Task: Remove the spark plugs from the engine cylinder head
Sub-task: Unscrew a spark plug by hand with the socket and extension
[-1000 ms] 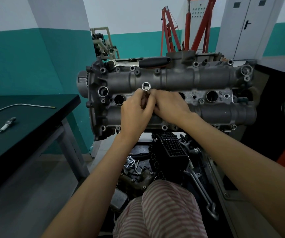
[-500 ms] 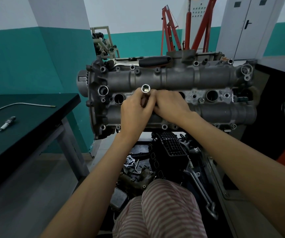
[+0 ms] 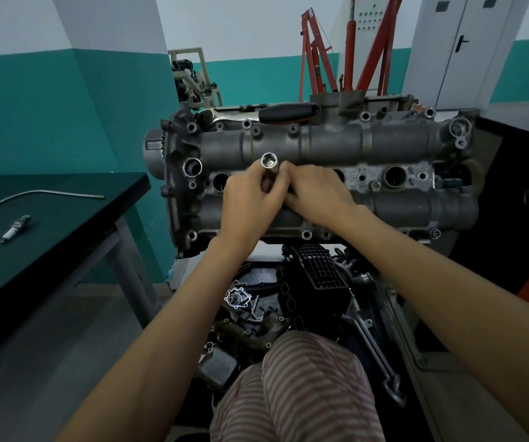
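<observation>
We see a grey cast-metal engine cylinder head [image 3: 384, 148] standing on its side in front of us, its row of round plug wells facing us. A shiny tubular metal socket [image 3: 269, 165] sticks out of one of the wells left of centre, its hollow open end pointing up toward the camera. Our left hand [image 3: 252, 199] wraps its fingers round the socket's shaft from the left, and our right hand [image 3: 315, 194] closes on the same shaft from the right, so both hands meet on the tool with fingertips touching. We cannot tell whether a plug sits inside the socket.

To the left stands a dark green surface [image 3: 65, 237]. On it lies a loose white-and-metal spark plug [image 3: 16, 229], well apart from the cylinder head, and beyond it a thin bent metal rod [image 3: 33, 197]. A black-handled ratchet [image 3: 285, 111] rests on the top edge of the cylinder head. Behind it stands a red engine crane [image 3: 349, 49]. Below the head lies a heap of dark engine parts [image 3: 304, 291].
</observation>
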Available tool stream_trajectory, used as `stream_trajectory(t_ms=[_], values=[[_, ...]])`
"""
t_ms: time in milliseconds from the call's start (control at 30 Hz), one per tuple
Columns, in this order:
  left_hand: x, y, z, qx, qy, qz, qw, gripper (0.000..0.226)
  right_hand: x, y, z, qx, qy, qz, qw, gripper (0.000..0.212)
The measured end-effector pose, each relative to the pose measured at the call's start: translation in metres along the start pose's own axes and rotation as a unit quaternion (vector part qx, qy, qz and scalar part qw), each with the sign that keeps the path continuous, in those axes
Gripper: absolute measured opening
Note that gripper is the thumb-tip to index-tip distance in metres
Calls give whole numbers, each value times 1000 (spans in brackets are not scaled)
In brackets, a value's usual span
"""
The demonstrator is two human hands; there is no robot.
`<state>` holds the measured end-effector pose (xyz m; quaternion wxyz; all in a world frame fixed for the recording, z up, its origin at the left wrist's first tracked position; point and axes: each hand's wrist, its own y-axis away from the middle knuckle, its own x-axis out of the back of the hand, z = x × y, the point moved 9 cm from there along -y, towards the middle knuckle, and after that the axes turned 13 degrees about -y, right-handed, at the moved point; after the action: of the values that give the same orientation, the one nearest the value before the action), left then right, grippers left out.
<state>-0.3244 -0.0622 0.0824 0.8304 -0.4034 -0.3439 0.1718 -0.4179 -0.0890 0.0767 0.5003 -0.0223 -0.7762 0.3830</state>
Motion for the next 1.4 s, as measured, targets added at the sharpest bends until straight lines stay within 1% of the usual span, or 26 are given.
stream_trajectory(t_ms=[67,133,367,467,600,767,867,1000,1200,1300,1400], values=[[2,-2,1,-12,-9,-6,1000,33,0,0,1,-1,-4,-1,1000,33],[5,-5,3,-27,-19,4,999,33,-1,-1,0,2,-7,-3,1000,31],[-2,-3,5,-12,-23,-27,999,33,0,-1,1,-4,0,1,1000,22],[-2,-5,4,-4,-19,-27,999,36,-2,-3,2,-9,0,-11,1000,23],[-6,-11,6,-9,-34,-56,998,43,-4,-7,5,-17,-13,-28,999,27],[-10,-15,3,11,-49,-80,996,39,-7,-10,6,-34,-30,-46,998,26],[-10,-7,1,17,-20,-60,998,39,-6,-8,6,-37,-34,-46,998,22],[-7,-2,0,9,-19,-27,999,42,-5,-6,6,-45,-54,-36,997,12],[-6,-2,6,-9,-64,-16,998,40,-3,-5,7,-69,-21,-21,997,24],[-4,-4,6,-7,-66,-2,998,45,-5,-4,10,-79,-26,-31,996,24],[0,-1,8,-13,-54,13,998,43,-5,-4,10,-69,-10,-26,997,25]])
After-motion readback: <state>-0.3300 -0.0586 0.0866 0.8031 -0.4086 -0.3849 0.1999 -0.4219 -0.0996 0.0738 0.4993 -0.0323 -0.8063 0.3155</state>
